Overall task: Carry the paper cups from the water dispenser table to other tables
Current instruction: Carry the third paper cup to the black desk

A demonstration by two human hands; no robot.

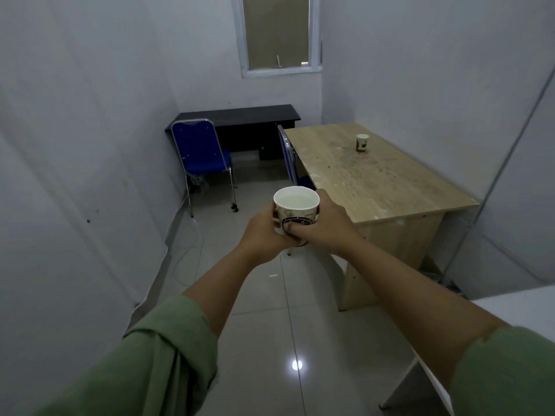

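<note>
A white paper cup (295, 208) with a dark printed pattern, filled with water almost to the rim, is held out in front of me over the tiled floor. My left hand (262, 232) wraps its left side and my right hand (324, 225) wraps its right side and front, both arms stretched forward. A second paper cup (362, 142) of the same kind stands upright on the far part of the light wooden table (390, 187) at the right.
A black desk (240, 115) stands against the back wall under a window. One blue chair (201, 157) sits before it, another (288, 157) is tucked at the wooden table's left edge. A white table corner (516, 307) shows at lower right. A cable (186, 253) runs along the left wall.
</note>
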